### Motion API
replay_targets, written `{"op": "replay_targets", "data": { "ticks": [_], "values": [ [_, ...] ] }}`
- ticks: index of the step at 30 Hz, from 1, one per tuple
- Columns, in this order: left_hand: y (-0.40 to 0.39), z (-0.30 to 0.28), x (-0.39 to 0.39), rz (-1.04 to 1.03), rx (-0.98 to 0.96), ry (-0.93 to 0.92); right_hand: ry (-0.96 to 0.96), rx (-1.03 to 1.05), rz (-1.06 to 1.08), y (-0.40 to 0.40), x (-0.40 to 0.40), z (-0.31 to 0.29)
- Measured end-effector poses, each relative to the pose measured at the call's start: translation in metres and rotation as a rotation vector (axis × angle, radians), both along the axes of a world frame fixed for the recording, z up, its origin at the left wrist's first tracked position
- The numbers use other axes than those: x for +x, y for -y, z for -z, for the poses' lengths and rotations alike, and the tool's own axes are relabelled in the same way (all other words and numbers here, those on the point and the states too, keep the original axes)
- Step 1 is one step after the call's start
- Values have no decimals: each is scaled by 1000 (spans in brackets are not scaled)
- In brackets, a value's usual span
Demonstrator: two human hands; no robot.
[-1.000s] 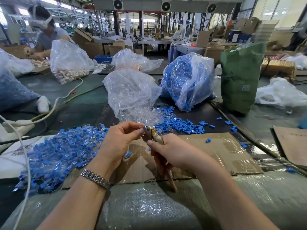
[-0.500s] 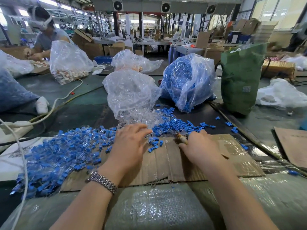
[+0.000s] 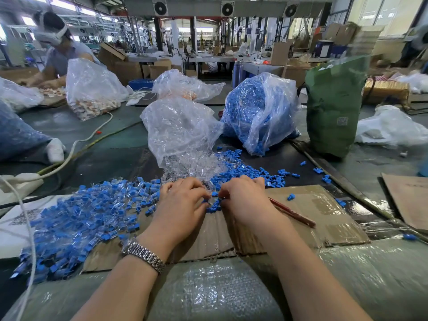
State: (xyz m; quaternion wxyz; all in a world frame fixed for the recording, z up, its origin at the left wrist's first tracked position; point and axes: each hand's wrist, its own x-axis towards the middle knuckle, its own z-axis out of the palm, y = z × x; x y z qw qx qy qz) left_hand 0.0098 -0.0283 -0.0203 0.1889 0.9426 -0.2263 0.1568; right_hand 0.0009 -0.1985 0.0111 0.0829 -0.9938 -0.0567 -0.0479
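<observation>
Little blue pieces (image 3: 214,206) lie in a small loose bunch on the brown cardboard (image 3: 324,205) (some clear ones are mixed in). 1 thin red-handled tool (image 3: 291,213) slants just right of them.

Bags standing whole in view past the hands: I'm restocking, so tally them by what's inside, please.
Bag of blue parts: 1
Bag of clear parts: 1
Bags of pale orange and white parts: 2
Green bag, contents hidden: 1
Total: 5, leaving out the crumpled white bag and the bags cut off at left.
</observation>
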Motion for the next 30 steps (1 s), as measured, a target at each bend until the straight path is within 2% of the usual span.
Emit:
{"op": "replay_targets", "data": {
  "ticks": [6, 8, 11, 13, 16, 19, 24, 30],
  "values": [
    [0, -6, -6, -46, -40, -33, 74, 39, -14, 5, -6, 11],
    [0, -8, -7, -60, -64, -71, 99, 154, 1, 8, -7, 11],
    [0, -14, -8, -61, -148, -131, 164, 486, 58, 11, -8, 9],
    [0, -19, -10, -28, -299, -219, 139, 703, 96, 12, -9, 7],
    [-5, -25, -13, 25, -647, -412, 62, 906, 17, 14, -9, 5],
    [-10, -28, -14, 61, -817, -556, 59, 991, -54, 13, -11, 5],
    [-12, -27, -9, 137, -879, -562, 95, 1189, -166, 13, -11, 3],
    [-16, -24, -7, 154, -877, -613, 97, 1153, -261, 7, -14, 4]
  ]
}}
